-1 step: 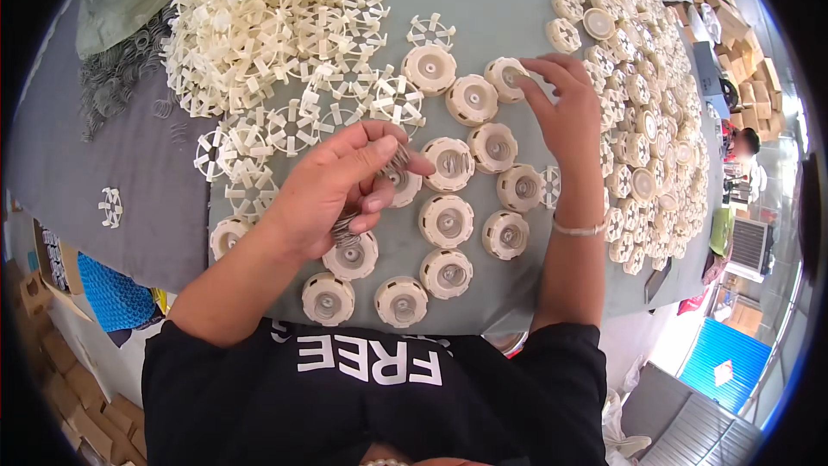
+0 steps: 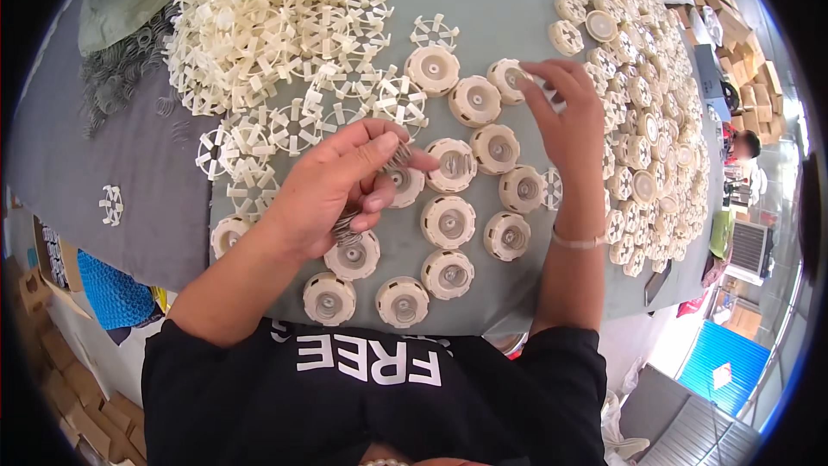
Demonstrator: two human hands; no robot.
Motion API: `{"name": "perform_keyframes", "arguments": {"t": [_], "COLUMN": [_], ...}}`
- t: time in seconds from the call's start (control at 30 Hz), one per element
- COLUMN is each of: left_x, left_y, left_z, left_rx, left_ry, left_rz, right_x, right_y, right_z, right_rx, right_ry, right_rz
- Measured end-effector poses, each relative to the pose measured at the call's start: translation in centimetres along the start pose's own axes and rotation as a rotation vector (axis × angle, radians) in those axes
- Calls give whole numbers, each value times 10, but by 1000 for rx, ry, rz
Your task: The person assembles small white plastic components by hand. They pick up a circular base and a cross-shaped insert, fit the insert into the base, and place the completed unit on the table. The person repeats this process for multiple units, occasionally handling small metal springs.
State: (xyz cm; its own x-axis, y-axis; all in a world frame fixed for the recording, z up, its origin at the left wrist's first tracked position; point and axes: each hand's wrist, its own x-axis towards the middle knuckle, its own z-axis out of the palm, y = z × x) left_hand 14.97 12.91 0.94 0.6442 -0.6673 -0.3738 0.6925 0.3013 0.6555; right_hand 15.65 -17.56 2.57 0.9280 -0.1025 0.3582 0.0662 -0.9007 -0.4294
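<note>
My left hand (image 2: 332, 181) is closed round a bunch of thin metal coil springs (image 2: 348, 226), its index finger reaching toward a round cream plastic cap (image 2: 451, 165) with a spring inside. My right hand (image 2: 565, 108) is at the far end of the group, thumb and index finger at the rim of another cream cap (image 2: 506, 81). Several more caps lie open side up between and around my hands. Coils show in many of them, such as the near cap (image 2: 402, 301). No coil is visible in the far cap (image 2: 433, 69).
A heap of cream pronged rings (image 2: 267, 26) lies far left, beside dark loose springs (image 2: 121, 78) and a clear bag (image 2: 129, 0). Many assembled cream caps (image 2: 642, 147) cover the table's right side. One pronged ring (image 2: 111, 205) lies alone on the grey cloth.
The view has shifted very slightly. Both hands and the caps stand practically as before.
</note>
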Motion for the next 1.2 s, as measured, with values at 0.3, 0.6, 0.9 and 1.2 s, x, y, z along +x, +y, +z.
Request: {"name": "perform_keyframes", "arguments": {"t": [0.3,0.6,0.9,1.2], "left_x": [-13,-10,-5,2], "left_y": [-2,0,7,-2], "left_z": [10,8,5,3], "left_rx": [305,255,85,-27], "left_ry": [-81,16,200,27], "left_rz": [7,-80,-88,14], "right_x": [-62,-61,-62,-5], "right_y": [-77,-76,-101,-17], "right_z": [12,6,-18,19], "right_rx": [791,642,409,82], "right_ry": [-300,-190,43,-215], "right_rz": [-116,-405,-579,-18]}}
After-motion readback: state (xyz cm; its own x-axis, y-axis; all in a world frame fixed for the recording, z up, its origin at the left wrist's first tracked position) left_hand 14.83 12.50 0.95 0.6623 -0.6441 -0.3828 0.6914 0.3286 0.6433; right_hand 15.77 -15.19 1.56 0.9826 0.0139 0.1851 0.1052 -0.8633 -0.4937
